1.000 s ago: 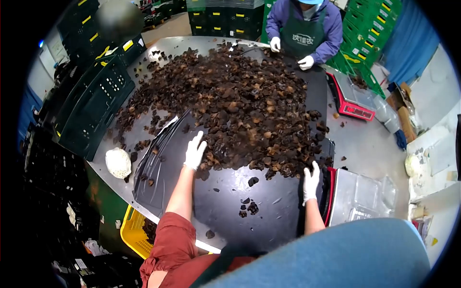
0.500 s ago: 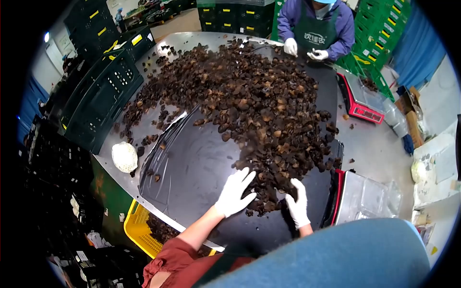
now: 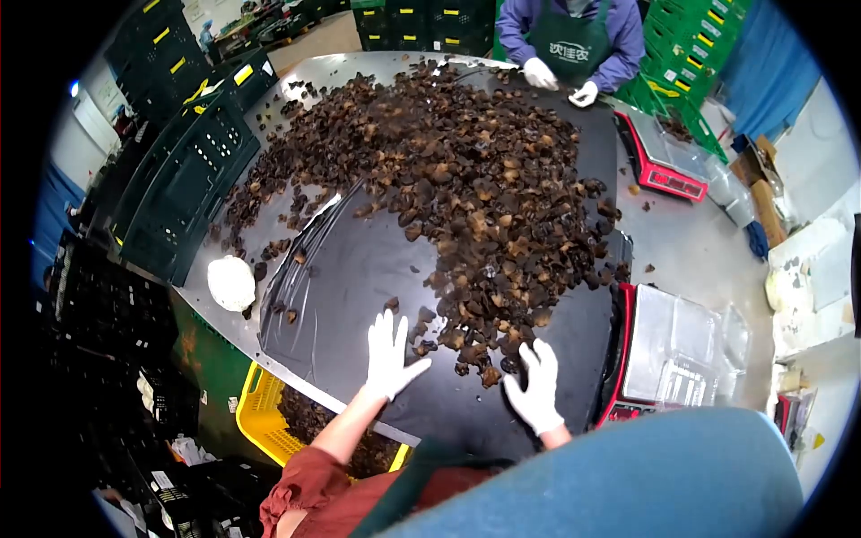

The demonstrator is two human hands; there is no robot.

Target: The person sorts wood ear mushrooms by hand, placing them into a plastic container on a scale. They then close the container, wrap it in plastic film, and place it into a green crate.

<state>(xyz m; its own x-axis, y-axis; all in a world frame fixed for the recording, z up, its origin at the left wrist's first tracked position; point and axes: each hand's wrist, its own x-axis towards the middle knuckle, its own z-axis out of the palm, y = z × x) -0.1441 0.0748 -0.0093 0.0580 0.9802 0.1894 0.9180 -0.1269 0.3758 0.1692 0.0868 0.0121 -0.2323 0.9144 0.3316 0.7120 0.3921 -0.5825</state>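
A broad heap of dark brown wood ear mushrooms (image 3: 484, 206) spreads over the black sheet (image 3: 345, 278) on the metal table (image 3: 202, 260). My left hand (image 3: 389, 359), in a white glove, lies with fingers spread on the sheet, left of the heap's near end. A few loose pieces sit just beyond and beside its fingers. My right hand (image 3: 535, 390), gloved the same way, has its fingers stretched out at the heap's near right edge, the tips close to the lowest pieces. Neither hand holds anything.
Two red scales (image 3: 673, 184) (image 3: 628, 359) stand along the right side. A white bundle (image 3: 231, 283) lies at the left edge, near a dark green crate (image 3: 193, 197). Below is a yellow basket (image 3: 260, 421) with mushrooms. Across the table stands a co-worker (image 3: 574, 45) in white gloves.
My left hand has moved left, away from the heap, and a few pieces now lie loose near it. My right hand has shifted slightly left and down. The co-worker's hands have moved a little.
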